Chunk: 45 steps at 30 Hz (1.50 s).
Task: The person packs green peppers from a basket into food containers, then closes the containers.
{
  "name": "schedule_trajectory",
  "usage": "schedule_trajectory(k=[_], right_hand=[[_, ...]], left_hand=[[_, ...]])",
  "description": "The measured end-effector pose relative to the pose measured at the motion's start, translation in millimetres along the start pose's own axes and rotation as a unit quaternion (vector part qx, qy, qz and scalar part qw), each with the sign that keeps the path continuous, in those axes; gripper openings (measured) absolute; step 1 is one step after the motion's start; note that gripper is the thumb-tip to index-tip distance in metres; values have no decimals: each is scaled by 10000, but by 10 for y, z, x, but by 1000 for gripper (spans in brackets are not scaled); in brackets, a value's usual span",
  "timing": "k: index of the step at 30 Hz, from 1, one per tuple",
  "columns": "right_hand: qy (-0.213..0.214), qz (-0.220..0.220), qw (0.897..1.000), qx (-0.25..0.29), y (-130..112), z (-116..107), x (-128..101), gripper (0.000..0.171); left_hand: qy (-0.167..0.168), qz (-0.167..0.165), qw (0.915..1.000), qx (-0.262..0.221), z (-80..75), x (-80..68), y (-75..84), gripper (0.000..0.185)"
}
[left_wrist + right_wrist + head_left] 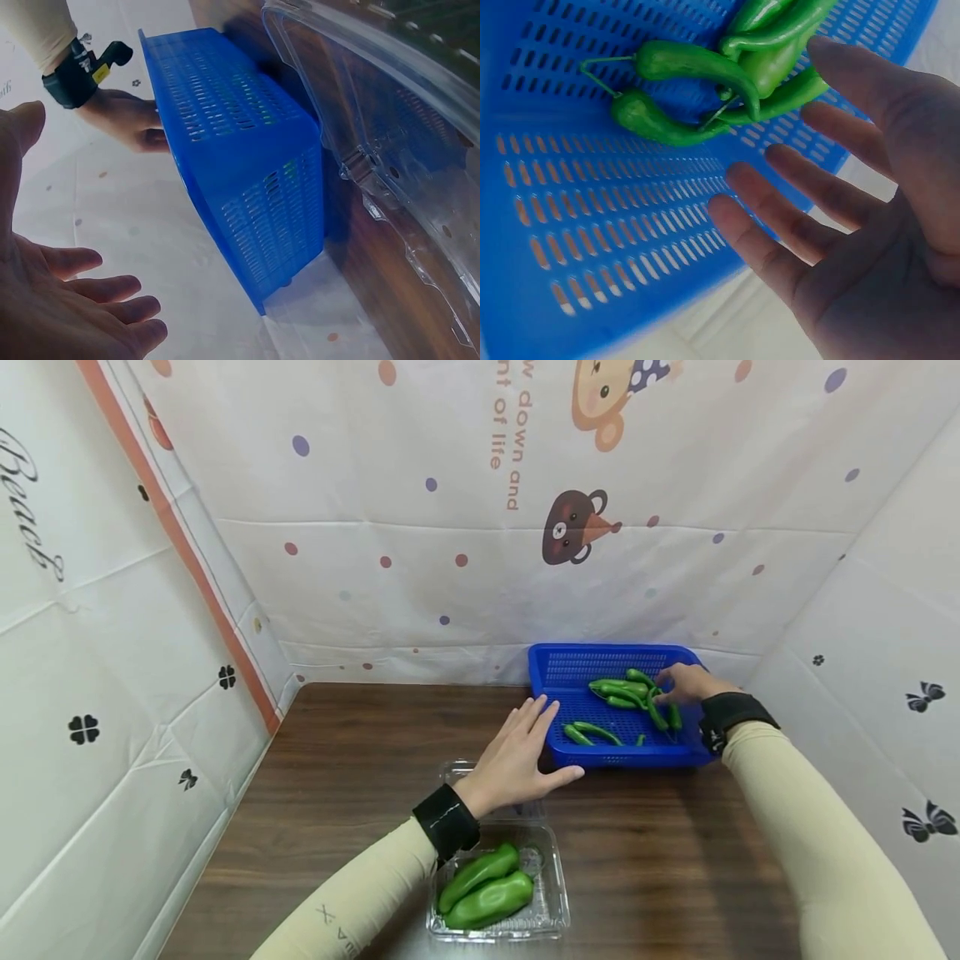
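My right hand (686, 683) reaches over the right part of a blue plastic basket (573, 652). Its fingers (769, 232) are spread and loosely bent beside slim green chili peppers (694, 69), with nothing between them. Several more green chilies (622, 689) lie in the basket, and a few sit near its front wall. Held out with straight fingers, my left hand (513, 760) hovers left of the basket, above the raised lid of a clear plastic clamshell box (551, 893). Two larger green peppers (491, 900) rest in that box. In the left wrist view the left palm (67, 307) is bare.
The basket stands on a brown wooden table (337, 760), close to the back wall, which is hung with a printed white sheet (360, 602). More white sheeting (870, 718) rises at the right, and another sheet (135, 693) covers the left side.
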State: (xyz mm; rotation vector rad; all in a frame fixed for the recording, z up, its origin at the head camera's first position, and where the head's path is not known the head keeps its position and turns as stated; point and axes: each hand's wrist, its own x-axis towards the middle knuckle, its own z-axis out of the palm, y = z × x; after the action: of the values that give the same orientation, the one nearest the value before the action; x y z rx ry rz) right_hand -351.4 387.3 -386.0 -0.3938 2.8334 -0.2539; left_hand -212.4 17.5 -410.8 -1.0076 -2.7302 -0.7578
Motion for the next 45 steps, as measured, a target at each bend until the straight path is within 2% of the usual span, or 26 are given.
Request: schedule_trajectory(k=[3,10,18,26,35,40,45], right_hand=[[-119,51,9999,-4,-21,-49,10,47],[-511,608,9968,103,-87,-50,47,49],[-874,477,9945,311,-123,47,174,30],[-818,795,9935,31,-114,127,242,29],[-928,1253,9871,353,-115,155,137,20],[-779,1350,9871,363,-158,212,37,23],[-595,1416,9869,490,-185,228,0,21]], left_hand=[[-1,7,10000,-26,-4,2,4,98],[-16,-13,9999,-99,31,-24,18,97],[-83,-102,9998,-157,81,-42,22,90],[-183,-275,9994,50,114,5,-20,79],[-383,-459,9971,469,152,87,-19,69],[-561,-557,9945,689,195,111,-11,64],[-541,-522,9943,761,196,119,-17,59]])
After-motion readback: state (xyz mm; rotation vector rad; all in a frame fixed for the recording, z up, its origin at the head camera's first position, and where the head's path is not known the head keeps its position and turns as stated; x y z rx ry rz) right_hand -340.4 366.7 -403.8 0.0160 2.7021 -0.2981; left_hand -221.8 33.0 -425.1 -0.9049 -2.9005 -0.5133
